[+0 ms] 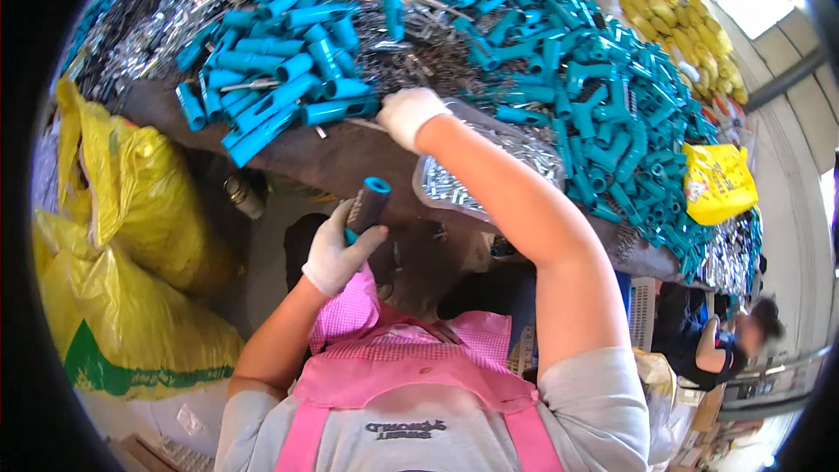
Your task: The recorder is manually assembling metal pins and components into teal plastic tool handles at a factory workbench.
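left hand [336, 249] grips handle [367, 205]; right hand [409, 114] touches table [350, 157].

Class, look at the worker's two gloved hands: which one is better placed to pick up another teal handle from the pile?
Likely the right hand: it already rests at the pile of teal handles, while the left hand grips a dark handle.

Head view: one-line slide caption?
Gloved left hand grips a teal-and-black handle; gloved right hand reaches into a pile of teal handles.

White fabric gloves cover the left hand [335, 255] and the right hand [407, 114]. Forearms are bare below short grey sleeves. A pink checked apron with 2 plain pink straps overlies a grey shirt.
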Motion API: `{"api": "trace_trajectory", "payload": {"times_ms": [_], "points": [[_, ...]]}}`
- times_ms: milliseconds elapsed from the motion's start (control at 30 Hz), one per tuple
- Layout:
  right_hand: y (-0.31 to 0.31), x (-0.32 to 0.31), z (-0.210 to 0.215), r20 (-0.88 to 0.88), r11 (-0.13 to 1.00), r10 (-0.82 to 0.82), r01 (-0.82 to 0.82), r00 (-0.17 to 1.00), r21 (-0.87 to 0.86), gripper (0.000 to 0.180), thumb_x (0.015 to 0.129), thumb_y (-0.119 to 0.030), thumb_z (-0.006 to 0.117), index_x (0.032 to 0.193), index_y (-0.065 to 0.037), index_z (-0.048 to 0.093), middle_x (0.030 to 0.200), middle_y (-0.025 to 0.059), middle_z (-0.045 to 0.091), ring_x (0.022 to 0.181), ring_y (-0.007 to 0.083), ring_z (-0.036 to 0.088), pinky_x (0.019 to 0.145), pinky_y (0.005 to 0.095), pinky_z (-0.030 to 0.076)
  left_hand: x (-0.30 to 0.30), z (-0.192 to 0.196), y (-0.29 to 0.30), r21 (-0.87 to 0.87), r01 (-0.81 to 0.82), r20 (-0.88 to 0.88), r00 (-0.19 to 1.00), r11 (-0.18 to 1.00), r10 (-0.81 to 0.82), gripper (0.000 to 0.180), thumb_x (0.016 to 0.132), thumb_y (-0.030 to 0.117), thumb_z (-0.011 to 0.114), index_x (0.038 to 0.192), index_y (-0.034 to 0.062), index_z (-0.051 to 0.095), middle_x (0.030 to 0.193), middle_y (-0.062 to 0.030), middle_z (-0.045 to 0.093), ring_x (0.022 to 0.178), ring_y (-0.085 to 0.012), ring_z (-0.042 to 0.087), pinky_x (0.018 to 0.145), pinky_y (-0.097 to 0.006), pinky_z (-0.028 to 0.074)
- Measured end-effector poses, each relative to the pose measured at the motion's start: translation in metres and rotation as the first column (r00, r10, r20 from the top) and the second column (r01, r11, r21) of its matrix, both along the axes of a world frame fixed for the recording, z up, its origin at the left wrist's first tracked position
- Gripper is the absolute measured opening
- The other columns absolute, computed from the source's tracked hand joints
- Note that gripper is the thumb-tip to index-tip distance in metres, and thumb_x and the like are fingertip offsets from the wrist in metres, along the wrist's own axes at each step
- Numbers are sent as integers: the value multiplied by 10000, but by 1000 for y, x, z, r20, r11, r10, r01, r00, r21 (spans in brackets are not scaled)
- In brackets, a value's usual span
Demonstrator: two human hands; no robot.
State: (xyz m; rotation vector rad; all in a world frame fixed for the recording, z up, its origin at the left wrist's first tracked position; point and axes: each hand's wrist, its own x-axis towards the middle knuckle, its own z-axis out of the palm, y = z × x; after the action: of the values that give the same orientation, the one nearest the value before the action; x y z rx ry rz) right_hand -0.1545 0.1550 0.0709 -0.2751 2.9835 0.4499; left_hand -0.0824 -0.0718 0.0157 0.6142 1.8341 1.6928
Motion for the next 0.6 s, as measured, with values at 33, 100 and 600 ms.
{"api": "trace_trajectory", "payload": {"times_ms": [33,100,600], "points": [[-3,-3,-4,36,1000,-24,24,999,14,205,790,-113,547,920,-113,706,965,139,670,938,305,640,779,413,519,1,-6,-1,23,-12,34,999,1000,11,437,800,234,687,1136,8,521,657,-4,540,485,-79,491,453,-242,391],[1,-5,2,148,999,-35,38,988,-17,196,769,-132,572,915,-99,699,954,145,669,937,308,638,788,415,512,2,-2,-3,24,-34,88,996,999,32,407,801,227,683,1106,11,522,646,-4,534,470,-75,478,437,-233,380],[36,114,53,63,34,-219,72,974,-997,150,924,-70,530,1051,3,567,833,57,614,733,110,587,650,244,492,-7,2,21,-105,-5,-346,938,994,-32,470,757,302,740,1088,27,552,882,-166,633,819,-308,623,751,-362,472]]}}
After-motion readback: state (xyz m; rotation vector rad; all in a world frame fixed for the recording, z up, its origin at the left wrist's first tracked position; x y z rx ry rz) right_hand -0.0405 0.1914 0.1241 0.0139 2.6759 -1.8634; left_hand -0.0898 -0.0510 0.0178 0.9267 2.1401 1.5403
